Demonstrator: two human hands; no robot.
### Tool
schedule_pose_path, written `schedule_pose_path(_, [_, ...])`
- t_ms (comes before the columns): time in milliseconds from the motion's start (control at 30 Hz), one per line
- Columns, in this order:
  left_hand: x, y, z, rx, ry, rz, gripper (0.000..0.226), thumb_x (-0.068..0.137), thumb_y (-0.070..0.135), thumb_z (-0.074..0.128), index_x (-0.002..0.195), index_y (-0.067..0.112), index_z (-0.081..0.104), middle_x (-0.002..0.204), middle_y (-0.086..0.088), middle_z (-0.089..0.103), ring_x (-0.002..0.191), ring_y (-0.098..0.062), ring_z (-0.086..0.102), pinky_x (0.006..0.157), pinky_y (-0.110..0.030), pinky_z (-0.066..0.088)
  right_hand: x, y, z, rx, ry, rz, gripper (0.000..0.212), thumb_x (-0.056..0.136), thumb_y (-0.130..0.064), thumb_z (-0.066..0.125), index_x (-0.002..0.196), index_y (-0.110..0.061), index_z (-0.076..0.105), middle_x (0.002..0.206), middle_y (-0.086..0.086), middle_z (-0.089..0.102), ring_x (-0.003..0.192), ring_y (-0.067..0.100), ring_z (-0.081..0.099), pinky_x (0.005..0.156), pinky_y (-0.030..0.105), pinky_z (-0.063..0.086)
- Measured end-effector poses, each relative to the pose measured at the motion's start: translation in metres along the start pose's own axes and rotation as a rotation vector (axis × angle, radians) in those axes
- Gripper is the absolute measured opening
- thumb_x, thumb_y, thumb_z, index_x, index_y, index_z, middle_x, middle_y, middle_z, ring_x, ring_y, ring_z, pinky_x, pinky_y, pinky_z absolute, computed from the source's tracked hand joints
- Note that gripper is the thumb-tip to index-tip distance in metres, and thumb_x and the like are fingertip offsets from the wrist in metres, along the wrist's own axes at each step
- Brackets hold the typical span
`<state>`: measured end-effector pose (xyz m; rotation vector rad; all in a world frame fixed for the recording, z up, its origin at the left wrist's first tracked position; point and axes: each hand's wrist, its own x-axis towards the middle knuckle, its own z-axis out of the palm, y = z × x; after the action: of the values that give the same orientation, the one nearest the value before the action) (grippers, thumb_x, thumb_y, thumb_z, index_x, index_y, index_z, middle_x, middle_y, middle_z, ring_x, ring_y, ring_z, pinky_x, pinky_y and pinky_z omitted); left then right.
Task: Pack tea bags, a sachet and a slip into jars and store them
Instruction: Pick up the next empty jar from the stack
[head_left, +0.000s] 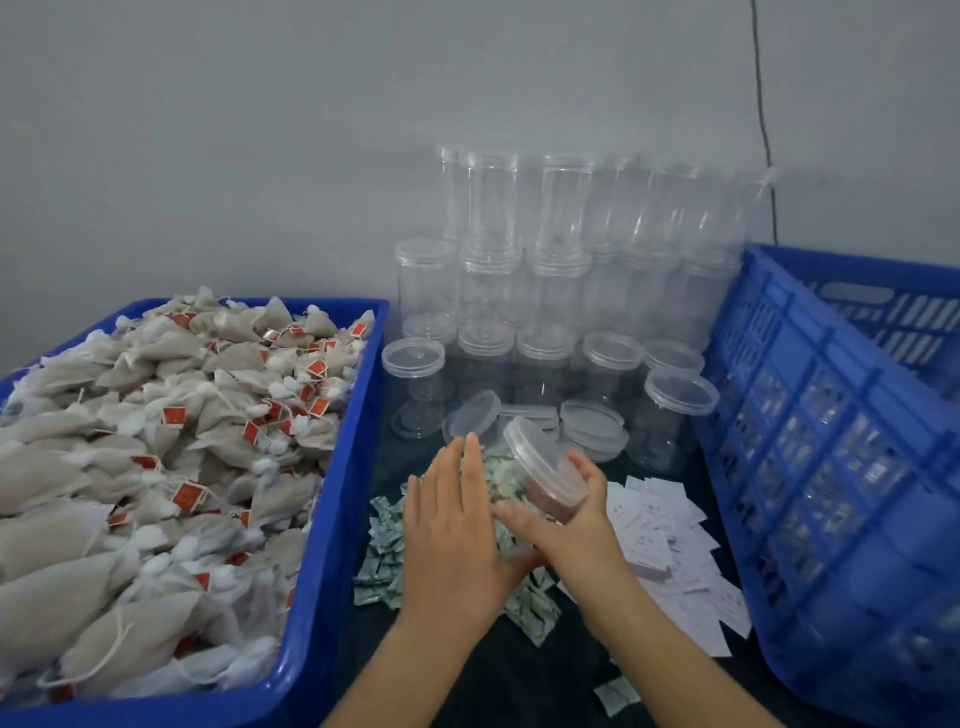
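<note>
Between the two blue crates, on the bench: one lidded jar (545, 467), tilted, gripped by the right hand (566, 514); left hand (457, 519) laid flat with fingers straight, nothing held. Sachets (384, 561) heaped beneath, slips (670, 545) just beside, tea bags (156, 467) in the left crate (332, 571). Lid is best checked fully seated before storing.

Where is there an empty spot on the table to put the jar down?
Bare dark tabletop shows near the front edge, between the tea bag bin and blue crate, below the sachets and slips. Farther back it's crowded with empty jars and loose lids.
</note>
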<state>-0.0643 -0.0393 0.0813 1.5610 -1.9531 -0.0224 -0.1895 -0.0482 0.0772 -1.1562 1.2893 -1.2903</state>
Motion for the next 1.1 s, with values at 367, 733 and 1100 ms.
schedule_pose_path(367, [-0.015,-0.002,-0.004,0.440,0.166,0.229,0.088,0.046,0.013,0.091,0.127,0.009,0.058,0.115,-0.016,0.066,0.107,-0.034,0.064,0.093,-0.059,0.047,-0.004,-0.010,-0.030,-0.119,-0.106,0.323,0.091,0.052,-0.086,0.043,0.123,-0.030,0.058,0.103,0.011,0.069,0.068,0.019,0.071,0.056,0.027,0.056])
schedule_pose_path(733, [-0.020,0.007,0.002,0.573,0.261,0.476,0.044,0.078,0.003,0.046,0.121,0.008,0.046,0.105,-0.016,0.070,0.096,-0.033,0.068,0.085,-0.043,0.056,0.000,-0.005,-0.037,-0.143,-0.178,0.546,0.073,0.084,-0.078,0.040,0.114,-0.017,0.067,0.083,0.010,0.069,0.055,0.015,0.054,0.045,0.021,0.039])
schedule_pose_path(1100, [0.000,0.006,-0.019,0.342,-0.284,0.310,0.095,0.057,0.047,0.074,0.137,0.009,0.042,0.121,-0.004,0.056,0.108,-0.024,0.055,0.095,-0.034,0.041,-0.009,0.009,-0.040,-0.382,-0.164,-0.125,0.066,0.074,-0.077,0.037,0.130,-0.046,0.054,0.119,-0.004,0.064,0.111,0.011,0.061,0.101,0.046,0.047])
